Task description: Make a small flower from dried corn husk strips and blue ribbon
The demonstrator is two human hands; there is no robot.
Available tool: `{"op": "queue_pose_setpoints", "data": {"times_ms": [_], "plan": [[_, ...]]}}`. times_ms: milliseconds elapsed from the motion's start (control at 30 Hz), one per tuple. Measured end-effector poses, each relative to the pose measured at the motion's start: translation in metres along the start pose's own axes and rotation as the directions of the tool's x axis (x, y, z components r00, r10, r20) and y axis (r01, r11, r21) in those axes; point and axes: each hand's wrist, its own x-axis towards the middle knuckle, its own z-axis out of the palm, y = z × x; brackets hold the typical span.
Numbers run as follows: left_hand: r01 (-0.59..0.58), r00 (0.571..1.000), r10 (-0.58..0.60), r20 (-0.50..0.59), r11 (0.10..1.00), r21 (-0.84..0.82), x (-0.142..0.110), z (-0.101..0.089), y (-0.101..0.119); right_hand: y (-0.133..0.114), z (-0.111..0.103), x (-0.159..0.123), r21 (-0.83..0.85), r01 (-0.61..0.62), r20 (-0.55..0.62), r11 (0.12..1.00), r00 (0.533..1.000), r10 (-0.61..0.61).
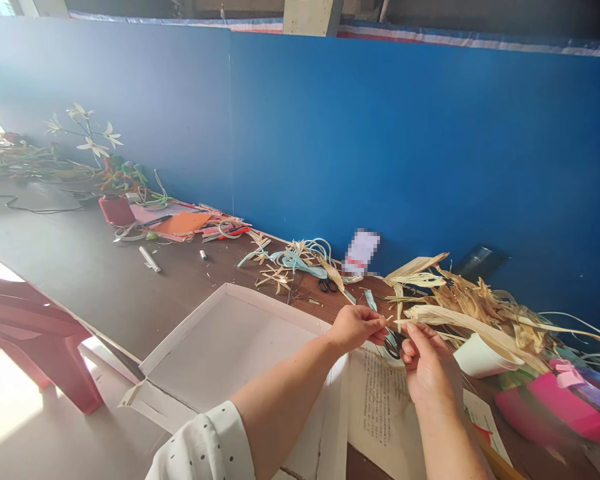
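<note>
My left hand (359, 328) pinches a small pale sliver (390, 318) that looks like corn husk. Close beside it, my right hand (427, 363) has thumb and forefinger closed on a thin pale husk strip (401, 322). Whether the two pieces join is too small to tell. Black-handled scissors (393, 344) show between the hands, near the right fingers; I cannot tell if they are held or lying behind. Below the hands lies a printed page (375, 407). A heap of dried corn husks (480, 310) spreads just beyond my right hand.
An open white box lid (230, 340) lies left of my forearm. A white cup (487, 357) tips among the husks, near a bright pink item (540, 407). Black scissors (327, 285), cords and paper scraps line the blue partition (380, 147). A red chair (40, 340) stands at left.
</note>
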Motion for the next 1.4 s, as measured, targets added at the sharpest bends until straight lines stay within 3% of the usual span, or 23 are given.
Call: {"op": "queue_pose_setpoints", "data": {"times_ms": [367,967,1400], "plan": [[-0.001,1.0,0.001,0.0,0.993,-0.12,0.002,-0.005,0.0,0.002,0.004,-0.007,-0.057,-0.092,0.115,0.994,0.988,0.098],[-0.021,0.997,0.034,0.062,0.981,-0.193,0.003,-0.009,-0.003,0.008,0.0,-0.005,-0.057,-0.128,0.11,0.99,0.985,0.134],[-0.011,1.0,0.016,0.021,0.98,-0.201,0.002,-0.008,0.0,0.014,-0.008,0.001,0.086,-0.32,0.159,0.944,0.939,0.304]]}}
